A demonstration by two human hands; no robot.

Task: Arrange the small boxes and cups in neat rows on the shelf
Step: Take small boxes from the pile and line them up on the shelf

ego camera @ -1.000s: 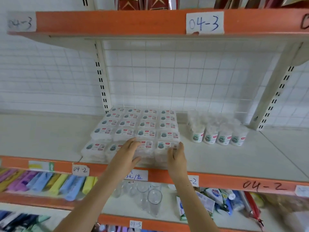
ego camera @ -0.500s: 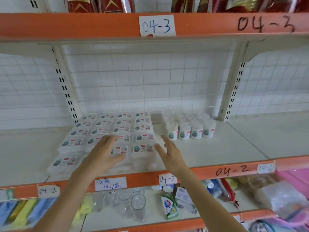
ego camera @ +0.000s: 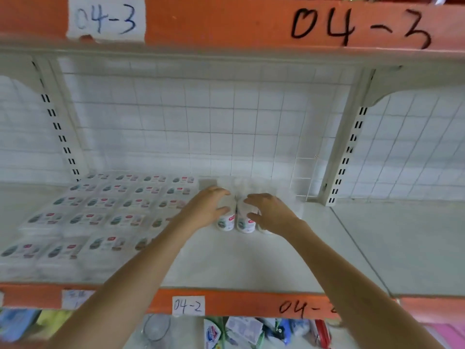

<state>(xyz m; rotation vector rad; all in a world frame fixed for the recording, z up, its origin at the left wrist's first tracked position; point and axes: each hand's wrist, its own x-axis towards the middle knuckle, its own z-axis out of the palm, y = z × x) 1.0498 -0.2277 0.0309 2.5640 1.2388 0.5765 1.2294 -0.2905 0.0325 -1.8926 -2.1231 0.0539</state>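
Both hands are on the front white cylindrical cups (ego camera: 235, 217) mid-shelf (glossy labels, blurry), left hand (ego camera: 205, 210) and right hand (ego camera: 273, 214) each curled round one, flat clear-wrapped boxes (ego camera: 105, 210) gridded toward the shelf's (ego camera: 251, 268) left edge.

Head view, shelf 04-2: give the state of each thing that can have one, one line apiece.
small boxes: lying flat in rows, left part of the shelf, untouched.
cups: upright, clustered right of the boxes, lids on.
left hand: fingers curled round the left side of the front cups.
right hand: fingers curled round their right side.
shelf: bare in front of the cups.
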